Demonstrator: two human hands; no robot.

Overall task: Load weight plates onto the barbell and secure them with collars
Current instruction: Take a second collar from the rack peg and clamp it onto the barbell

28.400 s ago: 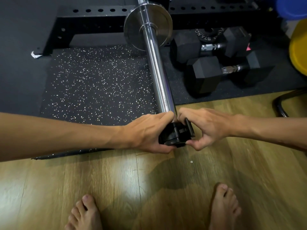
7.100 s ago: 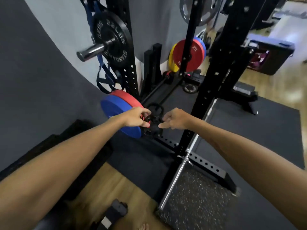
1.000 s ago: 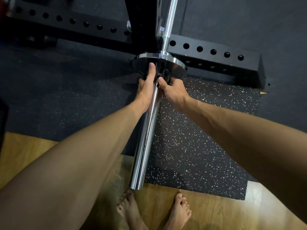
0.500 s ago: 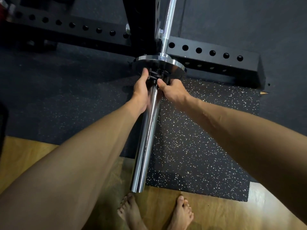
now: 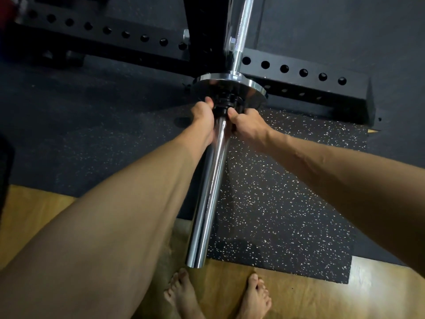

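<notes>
The chrome barbell sleeve (image 5: 208,192) points toward me, its free end above my feet. A small chrome weight plate (image 5: 247,87) sits at the sleeve's inner end against the bar's shoulder. A black collar (image 5: 224,102) is on the sleeve just in front of the plate. My left hand (image 5: 202,116) grips the collar from the left side. My right hand (image 5: 247,126) grips it from the right, thumb on top. Much of the collar is hidden by my fingers.
The black rack's perforated base beam (image 5: 299,72) and upright (image 5: 204,31) stand right behind the plate. A speckled rubber mat (image 5: 287,203) lies under the sleeve. Wood floor (image 5: 310,295) and my bare feet (image 5: 181,293) are at the bottom. A red plate edge (image 5: 5,8) shows top left.
Both hands have pulled back a little along the sleeve from the plate face and now clasp the black collar, which shows more clearly in front of the plate.
</notes>
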